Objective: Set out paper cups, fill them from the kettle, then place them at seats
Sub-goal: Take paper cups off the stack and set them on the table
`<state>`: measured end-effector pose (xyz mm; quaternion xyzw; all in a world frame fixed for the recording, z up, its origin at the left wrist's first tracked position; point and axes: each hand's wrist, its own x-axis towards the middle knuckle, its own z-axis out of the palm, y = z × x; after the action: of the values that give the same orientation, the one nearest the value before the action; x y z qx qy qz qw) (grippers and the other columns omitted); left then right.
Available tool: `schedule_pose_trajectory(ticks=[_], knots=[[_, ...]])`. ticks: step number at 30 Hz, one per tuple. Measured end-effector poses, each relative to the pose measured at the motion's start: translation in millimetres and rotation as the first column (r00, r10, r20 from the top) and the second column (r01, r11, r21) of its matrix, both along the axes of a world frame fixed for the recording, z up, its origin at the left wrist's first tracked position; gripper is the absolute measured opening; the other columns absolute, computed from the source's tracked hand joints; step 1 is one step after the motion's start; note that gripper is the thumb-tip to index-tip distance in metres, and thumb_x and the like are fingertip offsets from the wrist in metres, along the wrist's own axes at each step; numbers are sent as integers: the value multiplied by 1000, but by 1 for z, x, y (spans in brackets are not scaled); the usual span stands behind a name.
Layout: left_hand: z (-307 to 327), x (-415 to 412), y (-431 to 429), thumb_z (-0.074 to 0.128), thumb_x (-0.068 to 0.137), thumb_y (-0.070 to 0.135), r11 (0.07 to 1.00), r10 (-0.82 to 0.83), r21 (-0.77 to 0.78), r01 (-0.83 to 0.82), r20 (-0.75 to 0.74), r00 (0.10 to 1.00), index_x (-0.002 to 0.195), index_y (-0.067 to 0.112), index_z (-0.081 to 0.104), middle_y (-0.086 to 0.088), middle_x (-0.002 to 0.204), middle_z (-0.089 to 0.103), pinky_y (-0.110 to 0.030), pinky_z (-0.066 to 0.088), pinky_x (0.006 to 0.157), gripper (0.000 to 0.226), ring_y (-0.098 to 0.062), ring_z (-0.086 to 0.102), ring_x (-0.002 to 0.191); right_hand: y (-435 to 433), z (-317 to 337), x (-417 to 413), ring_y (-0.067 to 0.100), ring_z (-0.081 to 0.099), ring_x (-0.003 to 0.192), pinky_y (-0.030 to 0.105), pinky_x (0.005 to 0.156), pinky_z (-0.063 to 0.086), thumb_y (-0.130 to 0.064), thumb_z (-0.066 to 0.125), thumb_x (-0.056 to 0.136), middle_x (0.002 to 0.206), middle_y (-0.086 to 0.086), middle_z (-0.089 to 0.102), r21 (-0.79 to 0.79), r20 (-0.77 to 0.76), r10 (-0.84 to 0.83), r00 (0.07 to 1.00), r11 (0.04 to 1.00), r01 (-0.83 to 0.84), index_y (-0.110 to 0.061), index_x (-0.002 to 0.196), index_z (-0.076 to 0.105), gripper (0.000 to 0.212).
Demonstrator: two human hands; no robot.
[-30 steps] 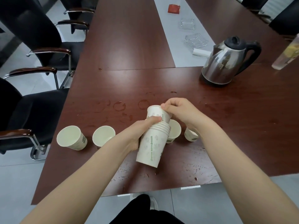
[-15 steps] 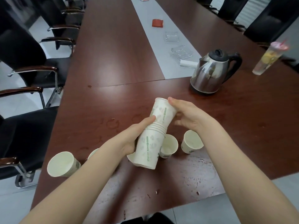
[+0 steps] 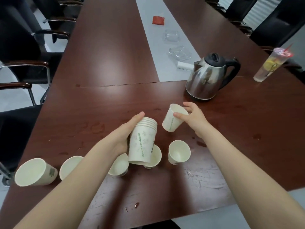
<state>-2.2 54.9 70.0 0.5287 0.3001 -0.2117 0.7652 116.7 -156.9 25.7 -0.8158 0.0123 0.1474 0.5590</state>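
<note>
Paper stack point(image 3: 142, 142) gripped left hand point(image 3: 126, 132), cup point(image 3: 170, 122) right hand point(image 3: 195, 120)

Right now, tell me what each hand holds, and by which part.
Left hand grips the cup stack round its side wall; right hand pinches a single cup near its rim.

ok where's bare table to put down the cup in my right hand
Free: the wood right of the rightmost standing cup, nearer than the kettle; also beyond the stack. Crowded: the cup row under the left hand.
</note>
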Motion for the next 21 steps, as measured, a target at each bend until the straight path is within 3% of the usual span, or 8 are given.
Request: schedule_pose_trajectory(ticks=[3,9,12,17,21], knots=[[-4,4,-12,70,62,55,1000,15,-12,-15,-22,1000,101,7,68,-12,87,72,-38,56,73,63,-26,69,75,-3,-18,6,15,52,112,28,95,43,-21,84,70,121,-3,54,-56,0,66,998,996,-66,-16,137,44,78],[-15,7,-22,64,80,53,997,72,-1,-72,-58,996,96,8,66,-10,76,70,-39,55,77,48,-25,67,69,2,-38,12,13,49,119,23,96,37,-18,87,66,131,0,50,-127,32,210,977,970,-205,-14,138,43,85],[-16,6,-24,64,79,54,996,92,-4,-92,-70,993,101,7,66,-12,82,70,-40,55,80,52,-27,67,73,5,-47,12,17,46,125,30,103,38,-20,87,64,137,2,47,-175,25,267,963,950,-259,-16,137,44,85],[-17,5,-24,64,79,54,993,118,10,-118,-84,989,99,6,67,-12,86,70,-40,54,82,52,-27,67,76,1,-50,11,17,42,127,24,99,33,-17,84,69,139,0,44,-196,1,362,932,914,-355,-19,139,44,81],[-16,3,-23,67,74,55,991,131,2,-131,-86,988,104,4,69,-15,94,70,-42,54,85,58,-28,67,82,-2,-51,15,17,45,126,34,106,37,-20,85,66,139,-2,46,-164,-58,401,914,899,-405,-26,139,44,84]])
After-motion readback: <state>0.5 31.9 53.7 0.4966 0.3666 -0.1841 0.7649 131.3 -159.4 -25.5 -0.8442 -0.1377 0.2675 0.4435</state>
